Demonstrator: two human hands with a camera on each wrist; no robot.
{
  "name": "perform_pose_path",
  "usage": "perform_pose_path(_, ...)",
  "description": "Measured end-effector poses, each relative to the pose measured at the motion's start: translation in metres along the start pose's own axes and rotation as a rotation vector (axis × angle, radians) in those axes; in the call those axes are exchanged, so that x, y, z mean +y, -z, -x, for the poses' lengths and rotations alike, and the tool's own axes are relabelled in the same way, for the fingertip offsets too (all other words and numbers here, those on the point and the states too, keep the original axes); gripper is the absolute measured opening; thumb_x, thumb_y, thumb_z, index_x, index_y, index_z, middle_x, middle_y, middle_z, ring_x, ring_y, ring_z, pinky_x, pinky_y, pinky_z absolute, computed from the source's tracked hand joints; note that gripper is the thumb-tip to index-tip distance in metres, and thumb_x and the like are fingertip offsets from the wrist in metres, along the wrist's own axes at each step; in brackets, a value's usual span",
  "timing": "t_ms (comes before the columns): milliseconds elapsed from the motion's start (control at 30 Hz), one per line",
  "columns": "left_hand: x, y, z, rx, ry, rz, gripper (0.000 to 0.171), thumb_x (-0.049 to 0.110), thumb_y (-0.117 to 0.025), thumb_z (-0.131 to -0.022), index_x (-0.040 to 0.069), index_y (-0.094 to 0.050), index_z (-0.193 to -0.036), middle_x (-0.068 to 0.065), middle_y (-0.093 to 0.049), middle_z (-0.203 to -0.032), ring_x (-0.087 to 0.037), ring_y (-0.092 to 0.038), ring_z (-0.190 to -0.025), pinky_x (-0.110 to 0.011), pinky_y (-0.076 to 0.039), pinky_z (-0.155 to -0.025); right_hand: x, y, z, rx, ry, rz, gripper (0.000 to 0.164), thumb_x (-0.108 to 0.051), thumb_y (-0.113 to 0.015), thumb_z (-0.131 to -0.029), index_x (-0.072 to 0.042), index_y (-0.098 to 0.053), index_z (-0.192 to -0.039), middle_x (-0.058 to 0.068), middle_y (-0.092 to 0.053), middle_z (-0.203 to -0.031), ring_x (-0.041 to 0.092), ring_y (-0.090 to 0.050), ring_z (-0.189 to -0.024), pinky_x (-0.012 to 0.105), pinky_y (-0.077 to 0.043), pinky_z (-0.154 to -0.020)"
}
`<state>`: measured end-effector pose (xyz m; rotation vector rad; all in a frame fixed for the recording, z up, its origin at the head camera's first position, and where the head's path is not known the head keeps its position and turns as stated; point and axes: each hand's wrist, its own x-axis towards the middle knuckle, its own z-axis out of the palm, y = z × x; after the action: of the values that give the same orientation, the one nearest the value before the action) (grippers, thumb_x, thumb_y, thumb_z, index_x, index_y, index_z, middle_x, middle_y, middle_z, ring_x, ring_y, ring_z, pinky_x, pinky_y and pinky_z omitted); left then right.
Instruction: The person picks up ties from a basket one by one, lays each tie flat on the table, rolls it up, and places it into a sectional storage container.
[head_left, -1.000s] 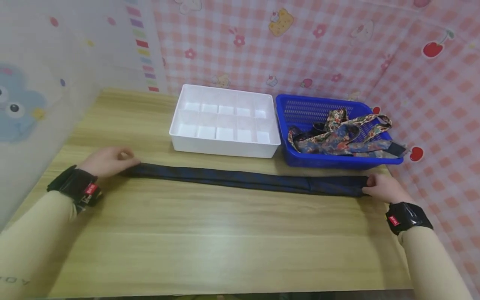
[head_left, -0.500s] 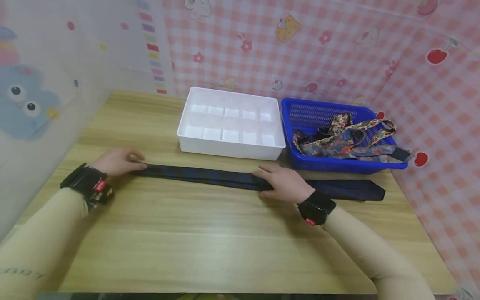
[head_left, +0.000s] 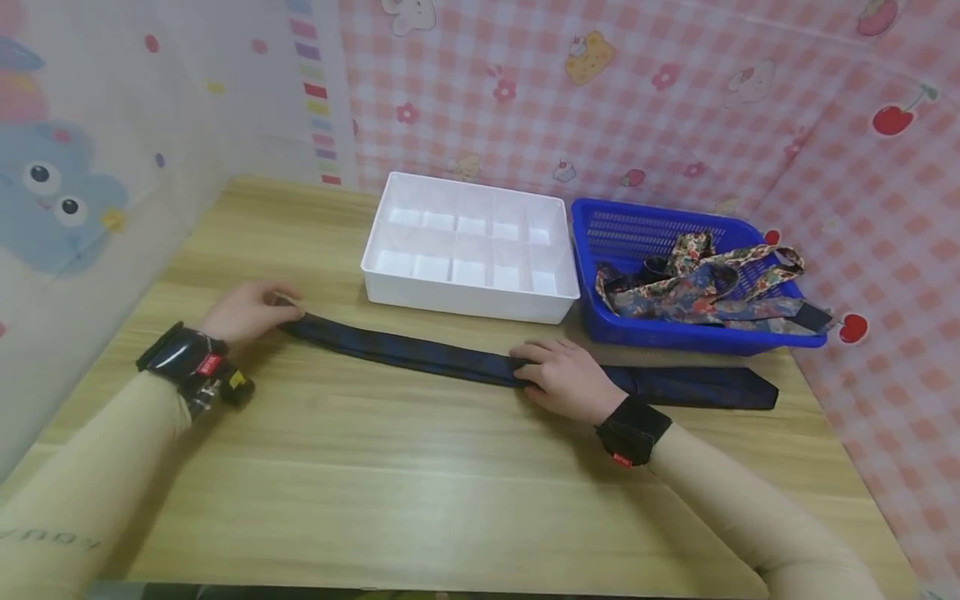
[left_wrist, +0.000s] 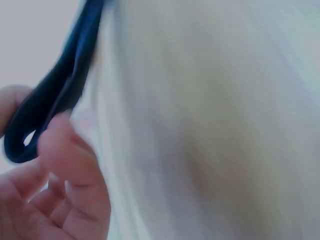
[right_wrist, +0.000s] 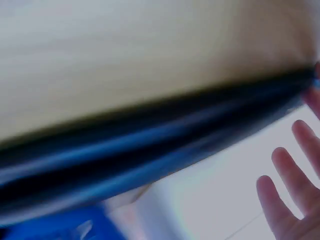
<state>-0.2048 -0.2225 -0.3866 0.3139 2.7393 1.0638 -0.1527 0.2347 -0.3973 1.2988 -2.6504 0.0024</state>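
A dark navy necktie (head_left: 420,357), doubled lengthwise, runs across the wooden table with its wide pointed end at the right. My left hand (head_left: 251,312) pinches its left end; in the left wrist view the tie's looped fold (left_wrist: 22,132) sits between thumb and finger. My right hand (head_left: 566,375) reaches over the tie right of its middle, thumb at the near edge and forefinger at the far one. Its other fingers (right_wrist: 290,185) stretch out apart in the right wrist view, where the tie (right_wrist: 165,135) blurs past.
Behind the tie stands a white divided box (head_left: 468,287) with several compartments. To its right is a blue plastic basket (head_left: 705,337) holding floral neckties (head_left: 690,292). Patterned cloth (head_left: 480,92) covers the walls at the back and sides of the table (head_left: 420,492).
My right hand has left the wide end and slid left along the necktie toward its middle. My left hand keeps its end, and the tie's left part now bows slightly.
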Motion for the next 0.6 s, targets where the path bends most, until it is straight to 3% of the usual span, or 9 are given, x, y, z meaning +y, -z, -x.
perform_pose_path(67, 0.009, 0.001, -0.001, 0.012, 0.018, 0.049, 0.051, 0.034, -0.063, -0.093, 0.002, -0.054, -0.131, -0.025, -0.057, -0.113, -0.023, -0.060, -0.070, -0.032, -0.050, -0.061, -0.007, 0.004, -0.017, -0.030, -0.016, -0.064, 0.029, -0.027, -0.073, -0.085, -0.013, -0.073, -0.110, 0.007, -0.060, -0.129, 0.026, -0.055, -0.119, 0.044, -0.046, -0.096)
perform_pose_path(167, 0.025, 0.000, -0.004, 0.013, 0.026, 0.081, 0.056, 0.043, -0.062, -0.093, 0.005, -0.054, -0.133, -0.024, -0.055, -0.119, -0.025, -0.060, -0.074, -0.033, -0.049, -0.065, -0.023, 0.005, -0.053, -0.111, -0.037, -0.178, 0.045, -0.036, -0.066, -0.089, -0.013, -0.063, -0.128, 0.007, -0.054, -0.137, 0.024, -0.052, -0.124, 0.040, -0.043, -0.101)
perform_pose_path(300, 0.044, -0.010, -0.010, -0.041, -0.013, 0.170, 0.062, 0.050, -0.058, -0.093, 0.005, -0.052, -0.135, -0.020, -0.057, -0.120, -0.026, -0.058, -0.083, -0.035, -0.048, -0.070, -0.045, 0.001, -0.101, -0.209, -0.011, -0.260, 0.058, -0.039, -0.062, -0.092, -0.014, -0.049, -0.142, 0.006, -0.049, -0.141, 0.019, -0.049, -0.127, 0.032, -0.039, -0.104)
perform_pose_path(433, 0.056, -0.029, -0.018, -0.117, -0.089, 0.242, 0.052, 0.044, -0.053, -0.098, 0.002, -0.054, -0.128, -0.015, -0.058, -0.102, -0.024, -0.053, -0.080, -0.032, -0.048, -0.067, -0.058, -0.007, -0.128, -0.228, 0.007, -0.286, 0.049, -0.039, -0.062, -0.092, -0.012, -0.059, -0.132, 0.003, -0.057, -0.127, 0.014, -0.056, -0.113, 0.027, -0.045, -0.095)
perform_pose_path(533, 0.058, -0.040, -0.021, -0.137, -0.140, 0.207, 0.042, 0.036, -0.050, -0.101, 0.002, -0.057, -0.123, -0.012, -0.055, -0.091, -0.021, -0.052, -0.070, -0.030, -0.046, -0.060, -0.060, -0.009, -0.139, -0.192, -0.056, -0.359, 0.035, -0.033, -0.064, -0.092, -0.009, -0.065, -0.117, 0.002, -0.063, -0.111, 0.011, -0.060, -0.091, 0.025, -0.049, -0.080)
perform_pose_path(600, 0.058, -0.045, -0.021, -0.144, -0.168, 0.173, 0.036, 0.030, -0.049, -0.102, 0.002, -0.058, -0.122, -0.012, -0.056, -0.091, -0.020, -0.051, -0.065, -0.029, -0.045, -0.057, -0.061, -0.008, -0.143, -0.152, -0.099, -0.413, 0.034, -0.029, -0.066, -0.091, -0.008, -0.063, -0.117, 0.003, -0.064, -0.109, 0.011, -0.059, -0.082, 0.024, -0.049, -0.074)
